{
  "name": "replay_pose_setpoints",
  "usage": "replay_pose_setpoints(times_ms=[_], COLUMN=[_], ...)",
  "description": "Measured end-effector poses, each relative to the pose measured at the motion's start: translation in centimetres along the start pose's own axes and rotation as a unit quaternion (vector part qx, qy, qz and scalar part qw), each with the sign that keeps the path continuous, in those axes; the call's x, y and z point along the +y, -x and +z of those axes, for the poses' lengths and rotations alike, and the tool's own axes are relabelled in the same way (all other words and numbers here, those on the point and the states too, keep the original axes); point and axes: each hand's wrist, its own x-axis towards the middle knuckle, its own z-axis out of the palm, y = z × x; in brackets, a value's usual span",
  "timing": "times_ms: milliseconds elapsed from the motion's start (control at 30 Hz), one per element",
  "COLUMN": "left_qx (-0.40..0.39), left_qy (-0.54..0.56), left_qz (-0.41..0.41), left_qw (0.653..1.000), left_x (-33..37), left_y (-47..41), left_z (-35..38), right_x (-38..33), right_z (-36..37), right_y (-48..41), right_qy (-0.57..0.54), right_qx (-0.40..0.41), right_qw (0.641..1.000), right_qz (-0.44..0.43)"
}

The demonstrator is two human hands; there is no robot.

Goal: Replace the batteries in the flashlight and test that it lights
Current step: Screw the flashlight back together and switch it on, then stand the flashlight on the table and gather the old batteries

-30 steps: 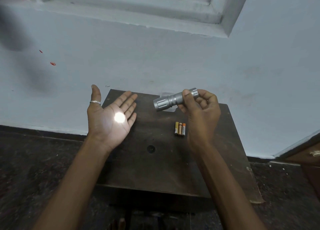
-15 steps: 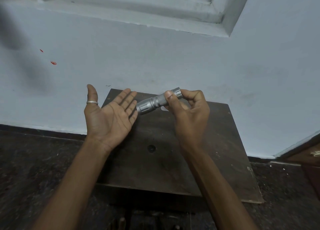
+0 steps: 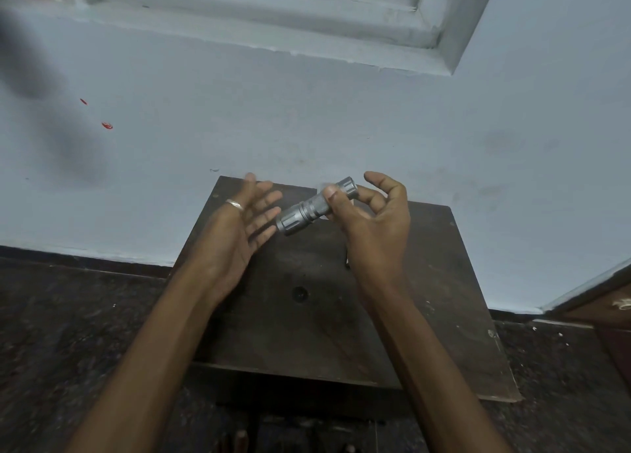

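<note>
A silver flashlight [image 3: 309,209] is held above the dark wooden table [image 3: 307,316], its lens end pointing down-left. My right hand [image 3: 372,220] grips its rear part, thumb on the barrel near the tail cap. My left hand [image 3: 235,234] is open, fingers spread, palm turned toward the lens, its fingertips almost touching the flashlight's head. A silver ring sits on the left thumb. No light spot shows on the palm. The loose batteries on the table are hidden behind my right hand.
The small table stands against a pale blue wall [image 3: 341,121] with a window ledge [image 3: 273,18] above. Dark speckled floor [image 3: 68,316] surrounds it. A round hole [image 3: 299,293] marks the tabletop. A wooden piece of furniture [image 3: 611,309] shows at the right edge.
The bright spot on my left palm has gone out. My right hand has brought the flashlight left, close to the left hand, which has turned more edge-on. The batteries are now covered.
</note>
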Motion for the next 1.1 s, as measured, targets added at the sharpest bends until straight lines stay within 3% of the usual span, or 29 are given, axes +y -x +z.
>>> replay_pose_setpoints(times_ms=[100, 233, 400, 600, 700, 833, 1100], left_qx=[-0.02, -0.028, 0.04, 0.141, 0.17, 0.16, 0.14], left_qy=[-0.185, -0.417, -0.48, -0.426, -0.44, -0.465, -0.492], left_qz=[0.122, 0.251, 0.322, 0.262, 0.241, 0.194, 0.161], left_qw=[0.975, 0.873, 0.815, 0.854, 0.848, 0.849, 0.844], left_x=[-0.1, -1.5, -2.3, -1.4, 0.3, 0.9, -0.1], left_y=[0.7, 0.6, -0.1, -2.3, -5.0, -7.4, -8.5], left_z=[0.6, 0.6, -0.1, -1.2, -2.8, -3.9, -5.3], right_x=[0.0, 0.1, 1.1, 3.2, 3.6, 5.1, 6.3], right_z=[0.1, 0.4, 1.7, 7.3, 10.8, 13.1, 12.8], right_y=[-0.1, 0.2, 0.8, -1.8, -4.4, -6.8, -6.4], right_qy=[0.024, 0.106, 0.197, 0.313, 0.35, 0.37, 0.35], right_qx=[0.001, -0.009, -0.049, -0.147, -0.186, -0.214, -0.22], right_qw=[1.0, 0.994, 0.979, 0.937, 0.916, 0.902, 0.91], right_qz=[-0.001, -0.024, -0.032, -0.045, -0.058, -0.055, -0.022])
